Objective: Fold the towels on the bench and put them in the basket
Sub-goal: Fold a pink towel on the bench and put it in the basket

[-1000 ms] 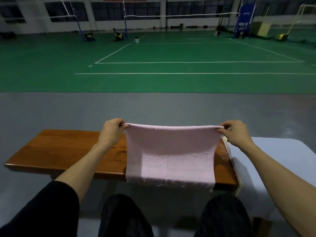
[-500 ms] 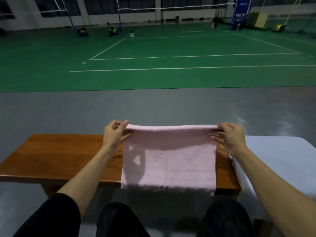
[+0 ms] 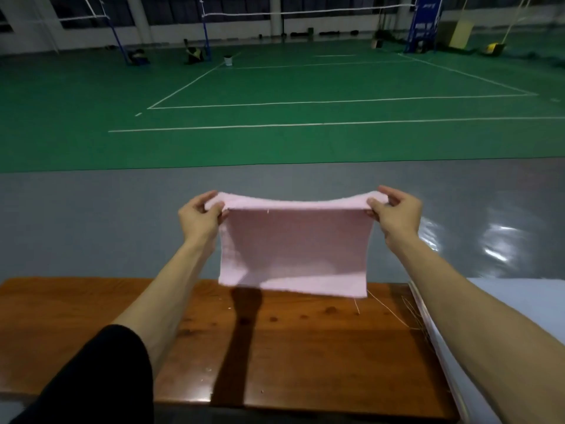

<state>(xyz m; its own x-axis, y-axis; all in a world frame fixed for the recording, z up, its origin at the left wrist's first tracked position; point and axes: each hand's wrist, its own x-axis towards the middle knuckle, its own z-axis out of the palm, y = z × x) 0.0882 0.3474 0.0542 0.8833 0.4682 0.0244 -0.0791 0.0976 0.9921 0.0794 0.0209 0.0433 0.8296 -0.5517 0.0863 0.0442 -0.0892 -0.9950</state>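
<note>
A: Where's the pink towel (image 3: 293, 249)?
B: Aloft over the counter's (image 3: 305, 347) far edge — long axis left to right, hanging down. Left hand (image 3: 200, 221) and right hand (image 3: 397, 214) pinch its top corners.
A: Writing?
B: On the far blue board (image 3: 426, 19) — too blurred to read.

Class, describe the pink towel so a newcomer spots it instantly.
Find the wooden bench before the green court. Above it, the left hand and right hand stretch the towel between them. It is pink and hanging, unlike the flat white surface at right.

Both hands — left hand (image 3: 200, 220), right hand (image 3: 397, 217) — pinch a seemingly doubled pink towel (image 3: 293, 249) above the bench (image 3: 305, 347).
</note>
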